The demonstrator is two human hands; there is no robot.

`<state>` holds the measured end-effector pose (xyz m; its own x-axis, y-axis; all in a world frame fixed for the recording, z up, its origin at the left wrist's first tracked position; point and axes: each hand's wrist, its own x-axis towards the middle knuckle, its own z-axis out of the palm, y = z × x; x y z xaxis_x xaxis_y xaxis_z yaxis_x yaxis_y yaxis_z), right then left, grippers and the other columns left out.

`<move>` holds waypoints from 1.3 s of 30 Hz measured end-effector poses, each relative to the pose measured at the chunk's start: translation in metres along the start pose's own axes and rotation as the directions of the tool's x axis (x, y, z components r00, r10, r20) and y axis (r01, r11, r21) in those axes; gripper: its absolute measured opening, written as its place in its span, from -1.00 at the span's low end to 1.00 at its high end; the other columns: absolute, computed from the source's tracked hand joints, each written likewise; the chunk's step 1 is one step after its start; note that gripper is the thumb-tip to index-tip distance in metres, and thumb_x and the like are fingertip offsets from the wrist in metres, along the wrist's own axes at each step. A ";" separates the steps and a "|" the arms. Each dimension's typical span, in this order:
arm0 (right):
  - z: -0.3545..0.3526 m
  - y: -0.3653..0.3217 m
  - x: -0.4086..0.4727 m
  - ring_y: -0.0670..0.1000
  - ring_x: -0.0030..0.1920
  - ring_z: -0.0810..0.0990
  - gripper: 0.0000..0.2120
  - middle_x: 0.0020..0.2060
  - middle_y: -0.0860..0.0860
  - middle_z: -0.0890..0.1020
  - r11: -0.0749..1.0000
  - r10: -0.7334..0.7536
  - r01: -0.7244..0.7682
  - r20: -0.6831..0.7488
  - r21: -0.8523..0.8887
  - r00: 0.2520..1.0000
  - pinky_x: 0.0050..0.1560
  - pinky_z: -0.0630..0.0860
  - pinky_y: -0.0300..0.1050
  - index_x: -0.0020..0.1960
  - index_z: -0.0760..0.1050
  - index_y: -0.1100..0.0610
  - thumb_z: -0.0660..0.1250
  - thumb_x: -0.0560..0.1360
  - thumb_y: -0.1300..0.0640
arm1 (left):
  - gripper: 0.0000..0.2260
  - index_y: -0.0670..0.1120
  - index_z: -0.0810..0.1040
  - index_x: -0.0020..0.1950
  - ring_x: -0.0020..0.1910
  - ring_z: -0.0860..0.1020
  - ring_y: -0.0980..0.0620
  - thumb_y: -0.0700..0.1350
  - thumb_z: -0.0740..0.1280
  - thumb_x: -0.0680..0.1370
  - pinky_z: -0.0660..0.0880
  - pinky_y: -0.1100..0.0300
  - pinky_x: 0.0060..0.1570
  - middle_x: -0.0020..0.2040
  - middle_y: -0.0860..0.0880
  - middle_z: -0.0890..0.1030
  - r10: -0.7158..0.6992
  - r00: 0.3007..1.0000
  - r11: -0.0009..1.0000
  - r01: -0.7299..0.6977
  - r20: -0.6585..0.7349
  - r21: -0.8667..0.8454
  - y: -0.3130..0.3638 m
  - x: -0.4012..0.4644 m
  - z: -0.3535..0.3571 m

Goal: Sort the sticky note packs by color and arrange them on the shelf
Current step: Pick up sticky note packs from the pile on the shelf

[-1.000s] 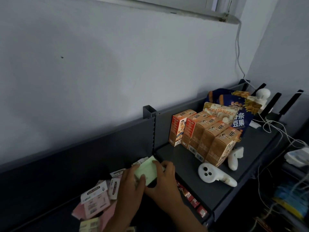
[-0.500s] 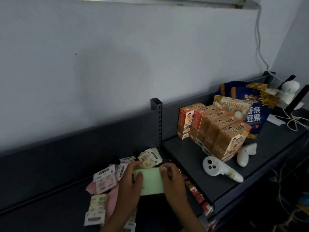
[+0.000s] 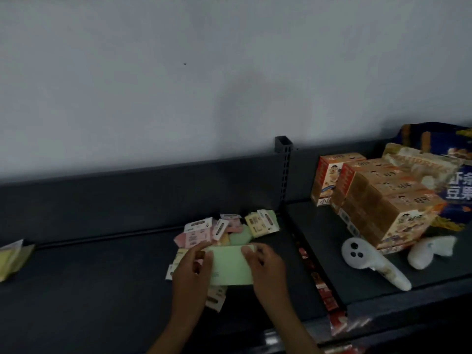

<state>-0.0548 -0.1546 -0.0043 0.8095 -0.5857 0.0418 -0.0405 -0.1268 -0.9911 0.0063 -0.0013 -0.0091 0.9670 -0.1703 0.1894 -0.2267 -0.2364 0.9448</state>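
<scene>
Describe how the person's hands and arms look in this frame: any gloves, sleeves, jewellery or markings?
Both hands are bare: the left hand and the right hand show no gloves and no rings that can be made out. Both forearms are bare down to the bottom edge of the picture, with no sleeve, watch or band in view. The picture is dim and blurred, so small marks cannot be ruled out.

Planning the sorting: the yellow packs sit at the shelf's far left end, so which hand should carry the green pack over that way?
Probably the left hand: it grips the green pack on the side nearer the yellow packs.
</scene>
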 end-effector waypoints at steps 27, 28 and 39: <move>0.320 -0.039 -0.130 -0.14 -0.46 0.35 -0.60 -0.44 0.00 0.44 0.994 -0.059 0.090 0.371 -0.066 0.927 -0.45 0.27 -0.26 -0.28 0.45 0.16 0.28 0.61 -0.09 | -0.91 0.10 0.49 0.11 -0.15 0.62 0.12 0.02 0.32 0.62 0.60 0.09 -0.18 -0.10 0.16 0.64 -0.142 0.871 0.983 0.181 -0.470 0.037 -0.076 -0.066 -0.321; 0.333 -0.042 -0.136 -0.11 -0.45 0.36 -0.59 -0.43 0.02 0.45 0.995 -0.058 0.086 0.385 -0.055 0.921 -0.44 0.27 -0.26 -0.26 0.47 0.19 0.28 0.61 -0.09 | -0.90 0.11 0.50 0.12 -0.16 0.62 0.12 0.04 0.33 0.62 0.61 0.07 -0.18 -0.10 0.15 0.64 -0.144 0.864 0.981 0.187 -0.483 0.042 -0.080 -0.067 -0.335; 0.470 -0.072 -0.208 0.08 -0.30 0.60 -0.66 -0.26 0.17 0.62 0.999 0.006 0.019 0.522 -0.044 0.853 -0.37 0.46 -0.14 -0.14 0.53 0.22 0.32 0.60 -0.05 | -0.84 0.12 0.50 0.21 -0.07 0.58 0.18 0.06 0.27 0.65 0.54 0.29 -0.19 0.03 0.18 0.59 -0.039 0.800 0.940 0.232 -0.599 0.249 -0.109 -0.088 -0.480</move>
<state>0.0556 0.3527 -0.0006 0.9959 -0.0823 -0.0367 -0.0506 -0.1727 -0.9837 0.0014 0.4989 -0.0005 0.8519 0.4458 0.2748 -0.0176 -0.5001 0.8658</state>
